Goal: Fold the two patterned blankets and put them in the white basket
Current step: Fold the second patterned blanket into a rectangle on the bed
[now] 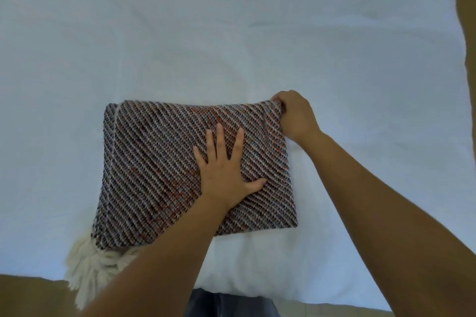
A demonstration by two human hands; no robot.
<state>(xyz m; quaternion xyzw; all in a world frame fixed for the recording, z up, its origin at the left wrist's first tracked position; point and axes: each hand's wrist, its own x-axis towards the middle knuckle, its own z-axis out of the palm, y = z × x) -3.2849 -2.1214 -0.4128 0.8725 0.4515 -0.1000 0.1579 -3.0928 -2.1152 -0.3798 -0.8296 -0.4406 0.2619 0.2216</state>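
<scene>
One patterned blanket is in view, folded into a thick rectangle on a white bed sheet. Nearest the person, a cream tassel fringe spills from the blanket's lower left corner toward the edge of the bed. The weave runs in diagonal stripes of dark, white, rust and blue threads. Both bare forearms reach forward over it. The left hand lies flat on the blanket's middle, palm down, fingers spread wide, gripping nothing. Farther off, the right hand is closed around the blanket's far right corner, bunching the cloth there.
</scene>
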